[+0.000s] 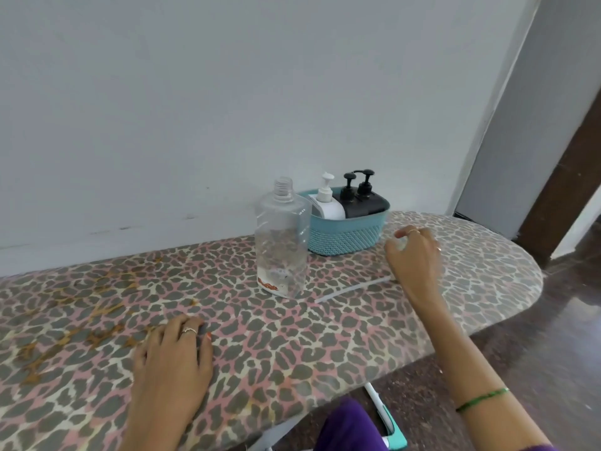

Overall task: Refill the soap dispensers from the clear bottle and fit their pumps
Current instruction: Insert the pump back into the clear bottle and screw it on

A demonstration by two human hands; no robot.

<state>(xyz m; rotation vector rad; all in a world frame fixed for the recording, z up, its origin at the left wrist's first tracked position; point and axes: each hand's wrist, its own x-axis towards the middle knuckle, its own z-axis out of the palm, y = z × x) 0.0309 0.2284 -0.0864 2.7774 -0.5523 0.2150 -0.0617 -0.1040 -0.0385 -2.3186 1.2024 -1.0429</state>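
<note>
Bottle (282,237) open near board's (357,336) back edge, ready to pour | left hand (174,348) flat, steadying | right hand (413,255) pinches something small, blurry.

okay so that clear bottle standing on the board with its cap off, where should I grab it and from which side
Grip the clear bottle around its broad middle body, coming from the right side, where the right hand already hovers. It stands upright with an open neck, so a level sideways wrap of the fingers keeps it from tipping or spilling. The blue basket sits close behind on the right, so approach from slightly in front.
</note>
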